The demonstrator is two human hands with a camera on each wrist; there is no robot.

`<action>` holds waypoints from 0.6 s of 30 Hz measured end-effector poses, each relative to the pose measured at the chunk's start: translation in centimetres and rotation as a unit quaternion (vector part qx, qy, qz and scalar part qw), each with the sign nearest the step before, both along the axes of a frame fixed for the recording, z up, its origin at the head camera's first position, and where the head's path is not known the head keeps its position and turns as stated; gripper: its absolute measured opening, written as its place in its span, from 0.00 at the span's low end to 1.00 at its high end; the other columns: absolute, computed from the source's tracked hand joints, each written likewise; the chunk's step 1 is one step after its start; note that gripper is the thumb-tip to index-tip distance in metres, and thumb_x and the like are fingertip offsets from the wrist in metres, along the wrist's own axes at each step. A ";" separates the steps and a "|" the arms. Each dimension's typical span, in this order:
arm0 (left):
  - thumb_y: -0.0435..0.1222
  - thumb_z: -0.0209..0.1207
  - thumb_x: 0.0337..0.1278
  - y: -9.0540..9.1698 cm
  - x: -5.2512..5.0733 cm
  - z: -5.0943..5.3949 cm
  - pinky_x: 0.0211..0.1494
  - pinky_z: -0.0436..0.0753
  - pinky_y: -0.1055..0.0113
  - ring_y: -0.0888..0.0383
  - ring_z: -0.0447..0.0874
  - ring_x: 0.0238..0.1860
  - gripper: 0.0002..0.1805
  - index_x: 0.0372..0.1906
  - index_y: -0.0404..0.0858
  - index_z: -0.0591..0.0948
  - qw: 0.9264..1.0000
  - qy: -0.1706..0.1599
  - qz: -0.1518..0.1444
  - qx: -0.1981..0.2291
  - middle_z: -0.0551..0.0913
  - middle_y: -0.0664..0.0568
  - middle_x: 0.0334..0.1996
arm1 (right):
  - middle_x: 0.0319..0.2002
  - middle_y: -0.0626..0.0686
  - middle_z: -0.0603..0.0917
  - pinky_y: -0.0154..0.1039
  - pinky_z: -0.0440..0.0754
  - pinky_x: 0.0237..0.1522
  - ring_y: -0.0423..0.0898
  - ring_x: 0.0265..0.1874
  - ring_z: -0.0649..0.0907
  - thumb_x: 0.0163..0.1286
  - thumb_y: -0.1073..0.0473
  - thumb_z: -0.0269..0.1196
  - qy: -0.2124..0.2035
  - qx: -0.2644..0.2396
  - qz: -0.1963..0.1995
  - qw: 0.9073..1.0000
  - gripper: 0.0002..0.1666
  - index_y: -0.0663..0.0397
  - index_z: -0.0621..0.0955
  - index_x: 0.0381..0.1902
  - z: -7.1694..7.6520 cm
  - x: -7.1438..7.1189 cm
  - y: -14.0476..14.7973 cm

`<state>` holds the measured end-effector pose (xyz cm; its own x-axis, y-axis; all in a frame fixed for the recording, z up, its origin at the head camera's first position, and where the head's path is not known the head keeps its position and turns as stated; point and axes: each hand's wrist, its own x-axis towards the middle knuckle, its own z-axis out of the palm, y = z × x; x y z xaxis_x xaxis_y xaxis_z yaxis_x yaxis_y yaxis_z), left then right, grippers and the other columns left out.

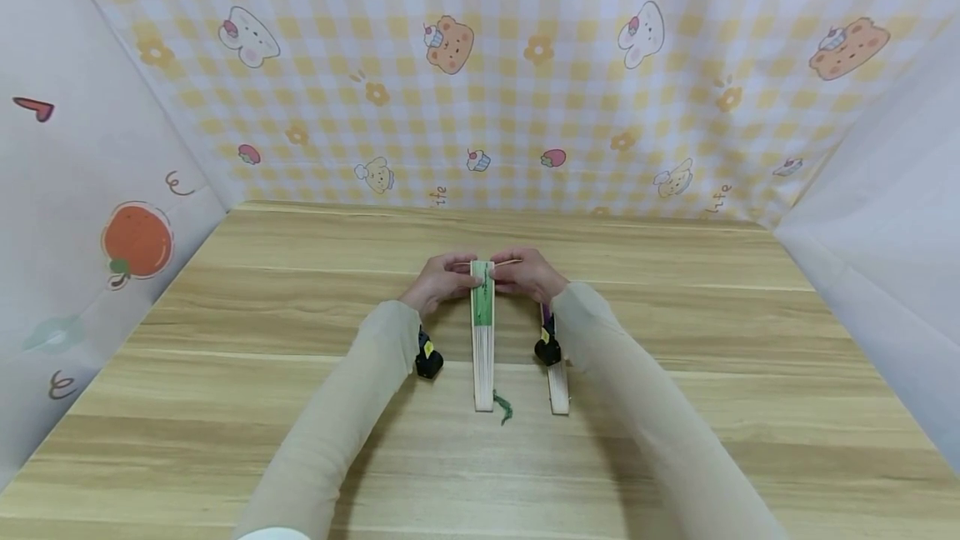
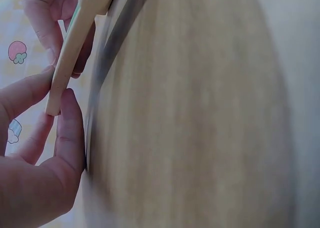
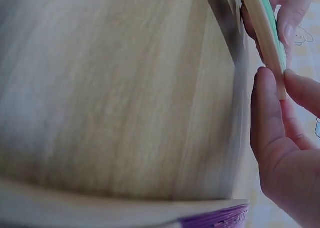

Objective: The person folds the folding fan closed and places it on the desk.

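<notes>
A folded fan with green leaf and pale ribs (image 1: 483,307) lies lengthwise in front of me in the head view, its green tassel (image 1: 503,407) at the near end. My left hand (image 1: 441,282) pinches the left edge of its far end between thumb and fingers. On the opposite edge, my right hand (image 1: 528,273) pinches the same end. Both wrist views show the fan's end (image 2: 67,72) between the fingertips, slightly lifted off the table. A second folded fan, purple with pale ribs (image 1: 558,390), lies to the right, partly hidden under my right wrist.
The wooden table (image 1: 225,407) extends on all sides of the fans. A yellow checked cloth (image 1: 510,107) hangs behind it, with white printed cloth (image 1: 67,190) at the left side. Black wrist cameras (image 1: 429,359) sit beneath both wrists.
</notes>
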<state>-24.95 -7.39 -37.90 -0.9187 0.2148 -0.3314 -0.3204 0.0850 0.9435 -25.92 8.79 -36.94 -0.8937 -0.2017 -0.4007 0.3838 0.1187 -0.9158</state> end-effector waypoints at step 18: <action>0.21 0.56 0.48 0.2 -0.1 0.0 0.50 0.77 0.63 0.51 0.73 0.51 0.27 0.57 0.34 0.70 1.000 -0.017 0.004 0.000 0.72 0.42 0.54 | 0.48 0.65 0.74 0.40 0.78 0.45 0.49 0.40 0.79 0.58 0.75 0.56 0.010 0.023 0.027 0.999 0.21 0.70 0.70 0.52 -0.2 -0.2 0.3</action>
<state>-25.00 -7.20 -37.94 -0.9089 0.2077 -0.3616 -0.3522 0.0820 0.9323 -26.15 9.05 -37.14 -0.8904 -0.2312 -0.3921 0.3569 0.1803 -0.9166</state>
